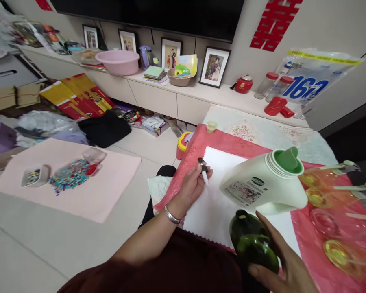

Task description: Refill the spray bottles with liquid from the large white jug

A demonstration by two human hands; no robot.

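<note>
My left hand (pixel 191 184) is closed around a pump head (pixel 203 170), dark green at the top with a white lower part, held above the white mat (pixel 212 224). A dark green bottle (pixel 251 240) with an uncovered neck is in my right hand (pixel 288 260), the thumb and fingers gripping its right side. Just beyond this bottle stands a large pale green jug (pixel 259 185) with a printed label. Its mouth faces up and to the right, with a green spout (pixel 287 158) showing inside.
Yellow and pink transparent bottles (pixel 338 250) with pump tops line the table's right side. A small cup (pixel 211 127) stands at the far left corner of the red cloth (pixel 195 152). Colourful pieces (pixel 70 175) lie on a pink sheet (pixel 88 203) at left.
</note>
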